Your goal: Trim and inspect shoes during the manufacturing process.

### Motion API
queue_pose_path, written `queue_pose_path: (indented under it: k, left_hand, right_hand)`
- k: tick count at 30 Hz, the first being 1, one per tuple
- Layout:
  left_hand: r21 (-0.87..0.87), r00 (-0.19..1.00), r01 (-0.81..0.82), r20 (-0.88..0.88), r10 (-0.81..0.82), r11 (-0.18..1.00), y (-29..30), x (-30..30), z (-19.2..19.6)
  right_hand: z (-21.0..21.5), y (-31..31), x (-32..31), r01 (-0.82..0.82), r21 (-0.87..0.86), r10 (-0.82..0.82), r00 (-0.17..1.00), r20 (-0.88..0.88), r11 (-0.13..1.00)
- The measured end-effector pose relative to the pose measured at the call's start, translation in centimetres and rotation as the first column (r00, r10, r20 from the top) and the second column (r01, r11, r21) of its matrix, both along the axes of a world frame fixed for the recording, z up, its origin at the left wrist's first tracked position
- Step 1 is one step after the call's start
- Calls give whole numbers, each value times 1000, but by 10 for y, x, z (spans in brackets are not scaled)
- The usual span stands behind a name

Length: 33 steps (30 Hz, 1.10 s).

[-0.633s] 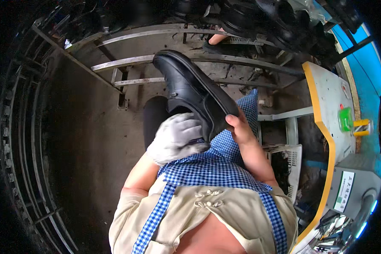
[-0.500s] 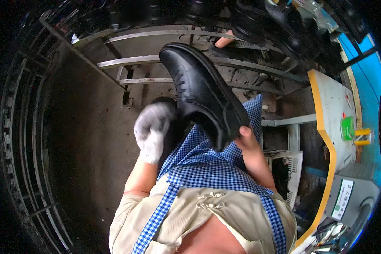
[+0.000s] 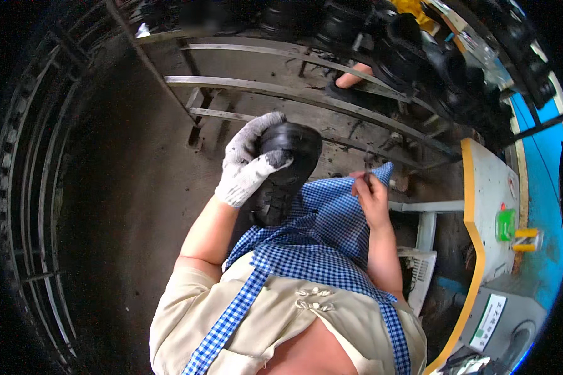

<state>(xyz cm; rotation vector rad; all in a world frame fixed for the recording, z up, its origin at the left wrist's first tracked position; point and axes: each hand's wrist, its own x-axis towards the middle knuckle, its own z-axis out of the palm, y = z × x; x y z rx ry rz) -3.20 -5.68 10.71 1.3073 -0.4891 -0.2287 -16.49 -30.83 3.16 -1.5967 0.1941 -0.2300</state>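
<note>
A black shoe point(image 3: 301, 145) is held upright in front of my body by my left hand point(image 3: 247, 159), which wears a whitish knitted glove with darkened fingertips. The gloved fingers wrap around its upper end, thumb across the near face. Lower on that face, tread-like ridges show. My bare right hand point(image 3: 372, 199) is apart from the shoe, over the right side of my blue checked apron point(image 3: 331, 203). Its fingers are curled together near the apron's corner; whatever they may hold is too small to make out.
Ahead stands a metal rack point(image 3: 244, 84) with many black shoes point(image 3: 394, 56) above its rails. Behind the rails a person's foot point(image 3: 355, 76) shows. To the right is a white table point(image 3: 491, 187) with a yellow edge, a green container point(image 3: 505, 224) and a grey machine point(image 3: 507, 315).
My right hand has come off the shoe heel it was touching and now has curled fingers. The gloved left hand has risen and grips a black shoe, lower and more upright than before.
</note>
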Motion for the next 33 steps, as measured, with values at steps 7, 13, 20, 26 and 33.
queue_pose_path:
  k: [7,13,20,26,33]
  left_hand:
    - [19,972,187,-147,-182,982,-8,-12,10]
    - [82,949,301,-119,-291,950,-12,-20,8]
    - [266,925,337,84,-370,903,-15,-20,11]
    - [320,881,335,227,-415,886,-23,-19,-10]
    - [185,910,412,-49,-411,892,-23,-22,-9]
  right_hand:
    - [117,27,22,65,-676,254,897,362,734]
    - [146,23,31,-11,-836,490,814,311,548]
    - [169,28,26,64,-994,644,758,103,83]
    - [173,33,32,-143,-976,631,745,-216,-165]
    - [148,14,43,-324,-865,623,782,-17,383]
